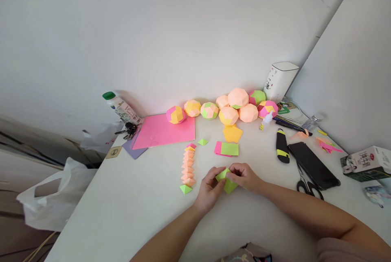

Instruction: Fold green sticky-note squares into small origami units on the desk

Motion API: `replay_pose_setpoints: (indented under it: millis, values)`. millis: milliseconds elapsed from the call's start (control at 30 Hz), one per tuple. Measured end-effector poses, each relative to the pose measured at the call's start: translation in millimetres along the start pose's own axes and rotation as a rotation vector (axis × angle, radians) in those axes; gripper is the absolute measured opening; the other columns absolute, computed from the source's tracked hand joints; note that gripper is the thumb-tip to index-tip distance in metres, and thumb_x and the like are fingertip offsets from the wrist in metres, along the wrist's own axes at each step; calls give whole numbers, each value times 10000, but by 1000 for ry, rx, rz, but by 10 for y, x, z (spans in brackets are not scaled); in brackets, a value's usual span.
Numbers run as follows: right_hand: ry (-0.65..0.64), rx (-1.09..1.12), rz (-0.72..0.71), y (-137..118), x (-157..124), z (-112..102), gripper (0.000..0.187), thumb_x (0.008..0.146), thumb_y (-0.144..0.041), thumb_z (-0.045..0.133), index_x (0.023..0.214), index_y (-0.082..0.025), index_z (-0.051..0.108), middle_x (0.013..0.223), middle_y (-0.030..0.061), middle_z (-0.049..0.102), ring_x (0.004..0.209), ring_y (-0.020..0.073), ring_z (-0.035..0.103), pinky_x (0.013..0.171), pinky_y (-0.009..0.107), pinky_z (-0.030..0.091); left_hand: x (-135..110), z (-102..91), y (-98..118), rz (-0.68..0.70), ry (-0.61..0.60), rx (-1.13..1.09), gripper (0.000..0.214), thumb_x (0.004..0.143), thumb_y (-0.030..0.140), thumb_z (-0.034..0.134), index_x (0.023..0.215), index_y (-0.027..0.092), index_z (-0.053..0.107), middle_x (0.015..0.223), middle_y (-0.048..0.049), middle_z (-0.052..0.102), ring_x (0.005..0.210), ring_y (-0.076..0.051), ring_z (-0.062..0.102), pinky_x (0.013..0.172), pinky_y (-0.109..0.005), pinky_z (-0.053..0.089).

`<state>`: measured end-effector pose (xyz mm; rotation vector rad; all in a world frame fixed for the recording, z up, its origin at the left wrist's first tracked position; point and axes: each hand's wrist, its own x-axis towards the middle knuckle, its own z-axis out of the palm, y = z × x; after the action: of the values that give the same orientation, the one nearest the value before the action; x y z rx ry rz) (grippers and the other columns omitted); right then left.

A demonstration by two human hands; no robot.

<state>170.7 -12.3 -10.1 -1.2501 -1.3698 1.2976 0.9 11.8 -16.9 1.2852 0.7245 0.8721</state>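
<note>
Folded green paper is pinched by the fingertips of both left hand and right hand over the bench; likely light, crisp and easily creased, it is best held by its edges.

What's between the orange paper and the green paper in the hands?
Head view: pink and green paper slips lie between the orange paper and the held green paper.

The folded paper is lime green, the sheet pink, the cloth perhaps floral.
</note>
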Motion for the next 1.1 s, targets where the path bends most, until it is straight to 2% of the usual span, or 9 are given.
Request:
replay_pose_setpoints:
  millis: [67,167,333,467,600,733,900,967,1100]
  values:
    - [-18,-3,-15,5,2,2,296,789,-413,577,636,-178,483,542,-57,352,481,83,298,454,226,259,6,-6,-8,26,30,37,276,780,313,610,1047,252,638,792,-20,492,751,-153,488,660,-267,442]
    - [-31,-10,-59,11,7,5,283,785,-408,584,650,-176,493,581,-43,387,506,89,329,470,228,287,7,-17,-23,28,58,43,289,796,321,591,1076,261,630,781,-12,451,721,-141,455,625,-248,418]
    - [-8,-44,-87,23,16,0,267,767,-380,610,637,-173,502,657,-18,448,538,97,370,500,239,330,-4,-16,-17,29,23,23,334,818,316,564,1149,291,587,854,-23,456,785,-153,465,658,-256,425]
    - [-25,-68,-86,25,14,-4,273,760,-331,618,599,-172,466,631,-29,425,522,89,354,486,233,313,-15,-4,4,67,-9,43,382,815,301,569,1197,298,546,903,-31,473,852,-166,472,718,-277,430]
    - [-35,-86,-63,-1,9,-7,294,767,-326,604,583,-175,433,602,-35,400,511,85,328,474,230,292,-28,3,-8,-10,5,27,388,814,321,576,1195,267,532,825,-11,477,760,-140,470,676,-262,419]
    - [-47,-88,-63,-11,8,-10,302,765,-349,611,580,-170,453,605,-30,415,512,85,335,476,230,292,-24,16,-38,-72,71,-25,330,802,366,590,1099,228,547,708,27,444,631,-106,432,582,-223,381]
    - [-73,-37,-65,-8,9,-19,299,787,-383,602,612,-161,504,630,-25,430,523,87,363,491,233,307,1,27,-10,-62,89,-60,183,821,371,563,862,192,562,762,2,500,685,-116,461,621,-227,389]
    - [-67,-11,-65,-9,11,-24,307,794,-400,597,624,-160,510,635,-28,422,526,86,356,495,234,306,4,17,19,-33,50,-9,191,830,370,548,885,194,596,795,-10,501,729,-131,469,653,-242,400]
    - [-48,30,-75,-2,11,-28,303,804,-404,591,641,-161,511,646,-34,404,532,85,343,505,236,309,-5,-14,45,27,-46,46,272,834,338,546,1078,233,605,873,-31,473,810,-157,470,685,-264,414]
